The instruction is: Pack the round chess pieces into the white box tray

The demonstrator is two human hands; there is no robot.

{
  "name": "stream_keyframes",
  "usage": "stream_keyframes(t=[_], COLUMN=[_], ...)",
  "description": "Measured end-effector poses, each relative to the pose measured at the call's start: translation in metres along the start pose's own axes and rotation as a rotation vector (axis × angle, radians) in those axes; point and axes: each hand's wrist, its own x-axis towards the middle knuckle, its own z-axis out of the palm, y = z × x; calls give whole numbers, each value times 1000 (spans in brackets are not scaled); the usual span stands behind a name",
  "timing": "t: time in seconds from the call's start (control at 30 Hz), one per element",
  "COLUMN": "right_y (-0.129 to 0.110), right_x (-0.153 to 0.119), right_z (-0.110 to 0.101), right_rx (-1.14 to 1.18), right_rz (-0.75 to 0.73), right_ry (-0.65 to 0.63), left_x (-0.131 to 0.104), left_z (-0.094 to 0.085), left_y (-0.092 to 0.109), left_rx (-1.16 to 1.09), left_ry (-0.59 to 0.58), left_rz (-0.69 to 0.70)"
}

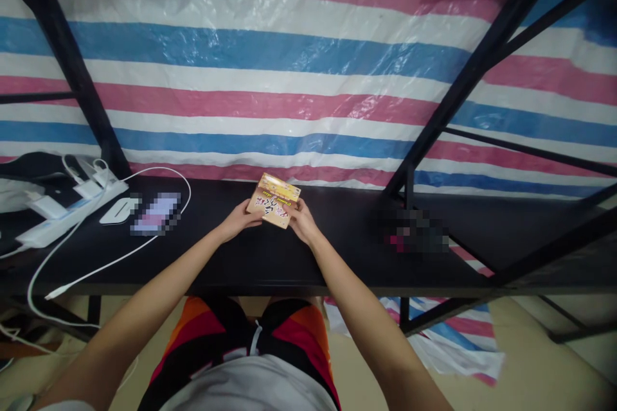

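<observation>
A small tan and yellow printed box (pixel 274 199) is held tilted over the black desk (pixel 284 266), near its middle. Fingers of my left hand (pixel 240 221) wrap its left side and lower edge. On the right side, my right hand (pixel 303 221) grips the box with the thumb over its printed face. Both hands are closed on the box, and parts of the fingers are hidden behind it. What is inside the box cannot be seen.
At the left lie a white power strip (pixel 72 213) with plugs, a white cable (pixel 103 263), a white flat item (pixel 117 210) and a blurred phone (pixel 157 213). A blurred dark object (pixel 414 231) sits at the right. Black metal posts (pixel 450 106) and a striped sheet (pixel 270 103) stand behind.
</observation>
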Motion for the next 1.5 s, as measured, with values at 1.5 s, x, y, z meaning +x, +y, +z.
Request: stream_keyframes(t=[1.5], right_y=[-6], right_x=[-9], right_z=[-1], right_rx=[-1260], right_rz=[-45], right_ry=[-80], left_x=[-2], left_z=[-34], left_y=[12], left_rx=[407], left_ry=[50], left_rz=[-124])
